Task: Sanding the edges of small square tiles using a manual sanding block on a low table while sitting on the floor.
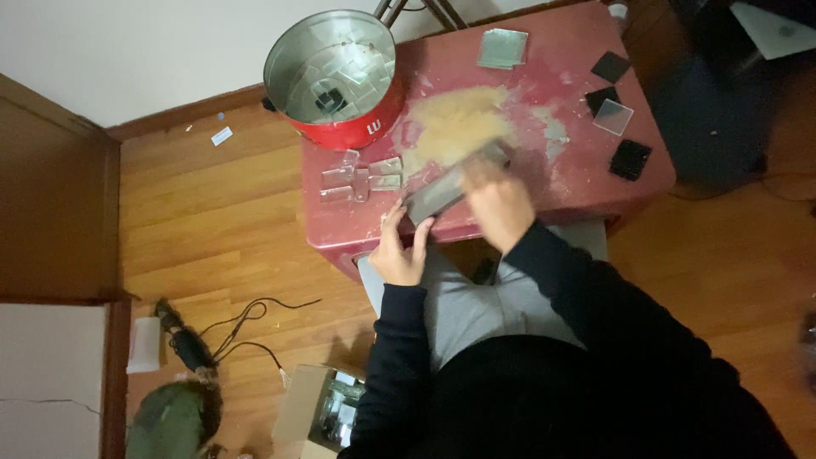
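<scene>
My left hand (pixel 399 246) grips the near end of a long flat grey glass strip (pixel 442 192) at the front edge of the red table (pixel 578 183). My right hand (pixel 497 200) lies on top of the strip's far part and is blurred by motion. I cannot tell whether it holds a tool. Several small clear glass pieces (pixel 361 177) lie just left of the strip. A worn, pale patch (pixel 459 123) marks the table top beyond my hands.
A red metal pot (pixel 336 76) with glass pieces inside stands at the table's back left. A stack of clear glass squares (pixel 501 48) and several dark and clear tiles (pixel 616 115) lie to the right. An open cardboard box (pixel 327 408) and cables (pixel 246 327) are on the wooden floor.
</scene>
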